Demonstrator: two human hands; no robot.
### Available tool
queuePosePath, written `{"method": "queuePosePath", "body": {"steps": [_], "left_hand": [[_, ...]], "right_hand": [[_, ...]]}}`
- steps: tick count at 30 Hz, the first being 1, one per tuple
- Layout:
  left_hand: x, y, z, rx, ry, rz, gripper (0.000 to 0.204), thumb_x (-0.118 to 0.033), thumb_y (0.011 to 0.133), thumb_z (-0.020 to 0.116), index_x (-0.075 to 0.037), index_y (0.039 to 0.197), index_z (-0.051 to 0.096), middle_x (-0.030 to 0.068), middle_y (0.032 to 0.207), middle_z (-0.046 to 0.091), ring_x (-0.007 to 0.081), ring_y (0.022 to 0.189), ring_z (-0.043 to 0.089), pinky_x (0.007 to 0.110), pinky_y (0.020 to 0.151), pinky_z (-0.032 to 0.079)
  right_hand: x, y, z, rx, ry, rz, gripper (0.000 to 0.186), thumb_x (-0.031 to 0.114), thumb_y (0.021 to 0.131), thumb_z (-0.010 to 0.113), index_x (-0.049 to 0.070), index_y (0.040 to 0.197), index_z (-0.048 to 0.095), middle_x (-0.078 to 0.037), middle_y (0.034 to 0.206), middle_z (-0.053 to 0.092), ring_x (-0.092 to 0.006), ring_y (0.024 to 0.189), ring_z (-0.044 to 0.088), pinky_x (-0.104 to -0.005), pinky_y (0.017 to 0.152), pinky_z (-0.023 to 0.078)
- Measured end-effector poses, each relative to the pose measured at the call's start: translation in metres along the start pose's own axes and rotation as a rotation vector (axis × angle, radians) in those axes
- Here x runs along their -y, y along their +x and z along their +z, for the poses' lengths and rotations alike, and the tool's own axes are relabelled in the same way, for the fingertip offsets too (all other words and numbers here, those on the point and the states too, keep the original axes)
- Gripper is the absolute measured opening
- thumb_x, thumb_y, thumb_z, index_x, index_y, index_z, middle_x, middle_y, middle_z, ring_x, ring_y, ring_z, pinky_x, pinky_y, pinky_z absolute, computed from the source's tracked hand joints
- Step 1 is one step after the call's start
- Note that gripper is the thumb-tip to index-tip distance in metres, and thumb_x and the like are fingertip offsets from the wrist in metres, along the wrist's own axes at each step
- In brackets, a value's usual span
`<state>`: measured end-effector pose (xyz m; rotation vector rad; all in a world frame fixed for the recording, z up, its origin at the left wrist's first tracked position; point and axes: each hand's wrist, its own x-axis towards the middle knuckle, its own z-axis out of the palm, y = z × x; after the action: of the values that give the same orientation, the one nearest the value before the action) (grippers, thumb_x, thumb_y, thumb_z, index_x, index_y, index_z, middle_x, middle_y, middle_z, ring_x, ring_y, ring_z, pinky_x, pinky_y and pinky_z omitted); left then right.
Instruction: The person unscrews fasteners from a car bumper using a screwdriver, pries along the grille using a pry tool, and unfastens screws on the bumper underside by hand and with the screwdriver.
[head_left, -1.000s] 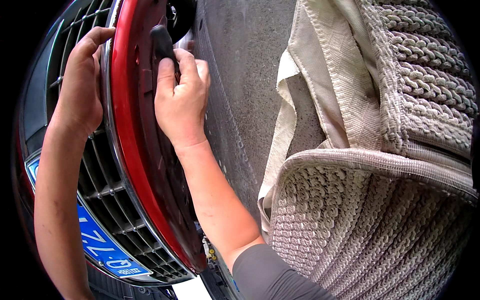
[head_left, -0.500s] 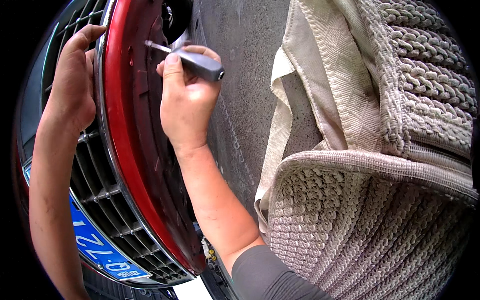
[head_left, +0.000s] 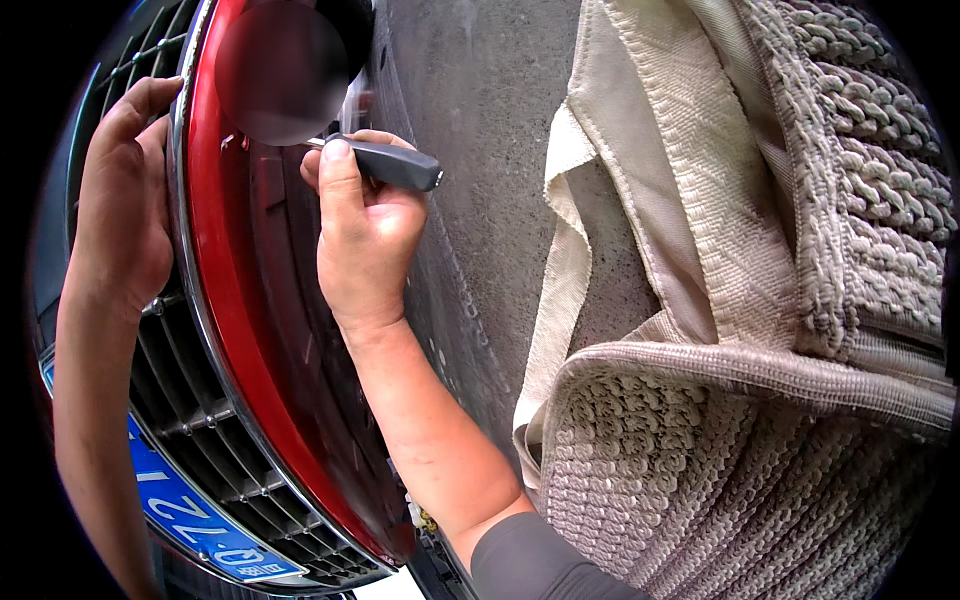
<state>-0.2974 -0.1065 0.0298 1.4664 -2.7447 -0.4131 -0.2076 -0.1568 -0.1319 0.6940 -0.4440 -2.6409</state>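
My right hand is closed around the dark grey handle of a screwdriver, thumb along its top. Its thin metal shaft points left at the dark underside of a red car bumper; the tip is hidden by a round blurred patch. Left of the patch's lower edge, a small fitting or hole shows in the red panel. My left hand is closed on the chrome-edged grille, one bent finger touching the chrome strip. Its other fingers are partly hidden.
A blue number plate sits on the grille at lower left. Grey paved ground lies right of the bumper. A beige woven, knitted-looking fabric item with a loose strap fills the right side.
The car has shifted slightly left in view. My right hand has come down a little with the screwdriver, whose handle is now more level. My left hand keeps its place on the grille.
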Motion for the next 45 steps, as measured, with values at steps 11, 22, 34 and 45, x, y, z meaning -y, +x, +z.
{"method": "queuePosePath", "body": {"steps": [11,22,34,45], "left_hand": [[0.003,0.001,-0.009,0.002,-0.048,0.052,0.062,-0.05,0.106,0.04,0.002,0.137,0.053,0.0126,0.12,0.07,0.0161,0.102,0.072,0.034,0.09,0.062],[0.005,0.003,-0.018,0.053,-0.082,0.058,0.056,-0.048,0.106,0.039,-0.007,0.141,0.051,0.0118,0.128,0.066,0.0175,0.114,0.067,0.038,0.099,0.058],[0.001,0.001,-0.011,0.091,0.098,0.028,0.047,-0.042,0.103,0.047,-0.007,0.133,0.058,0.0101,0.112,0.07,0.0138,0.099,0.069,0.033,0.094,0.058],[0.011,-0.006,0.016,-0.129,0.193,0.027,0.063,-0.036,0.089,0.067,0.003,0.136,0.051,0.019,0.116,0.064,0.0269,0.102,0.067,0.044,0.088,0.059]], "right_hand": [[0.003,0.002,0.0,-0.029,-0.002,0.022,0.016,0.013,0.102,0.067,0.0,0.109,0.061,-0.004,0.092,0.068,-0.0121,0.084,0.07,-0.0317,0.083,0.062],[0.007,0.009,-0.002,-0.04,-0.001,0.124,0.021,0.019,0.102,0.07,0.0,0.106,0.062,-0.005,0.09,0.068,-0.012,0.081,0.069,-0.032,0.08,0.062],[0.011,0.017,-0.002,-0.013,-0.153,0.079,0.02,0.012,0.098,0.073,0.0,0.109,0.061,-0.006,0.09,0.068,-0.0119,0.081,0.069,-0.0284,0.072,0.061],[0.012,0.036,-0.018,0.178,0.11,0.129,0.023,0.004,0.097,0.072,0.007,0.116,0.059,-0.007,0.109,0.071,-0.0121,0.079,0.07,-0.02,0.054,0.048]]}}
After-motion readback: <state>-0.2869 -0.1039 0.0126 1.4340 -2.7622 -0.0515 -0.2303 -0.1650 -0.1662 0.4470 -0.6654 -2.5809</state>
